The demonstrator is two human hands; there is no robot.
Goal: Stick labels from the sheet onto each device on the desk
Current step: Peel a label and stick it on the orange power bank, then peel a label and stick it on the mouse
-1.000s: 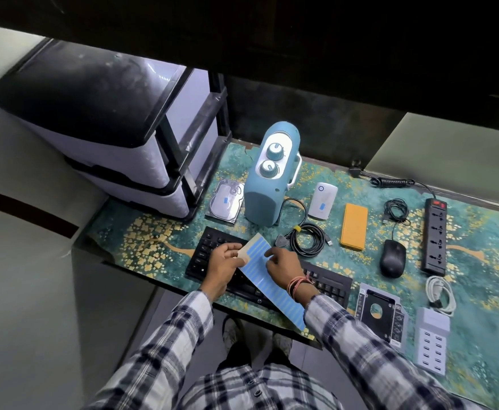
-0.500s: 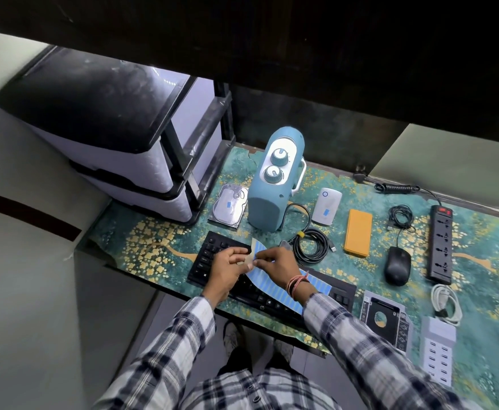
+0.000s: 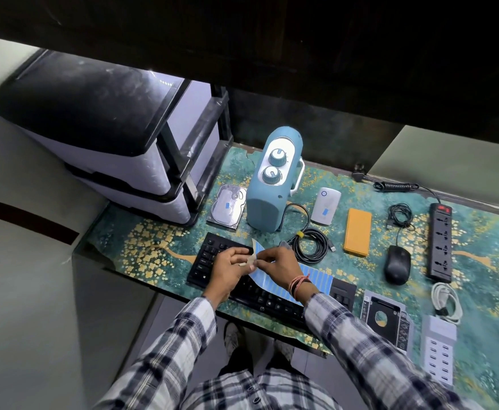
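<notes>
A blue label sheet lies bent over the black keyboard. My left hand pinches the sheet's curled top corner. My right hand meets it there, fingertips pinched at the same corner. Small blue labels show on the hard drive and the white power bank. Also on the desk are a teal speaker, an orange power bank, a black mouse, a power strip, a drive caddy and a white charger hub.
A drawer unit with a black top stands at the desk's left end. A coiled black cable lies just right of my hands. A white cable lies near the right edge. A dark shelf overhangs the back.
The sheet's top end has curled upward as both hands came together at its corner. The view has shifted slightly down and left.
</notes>
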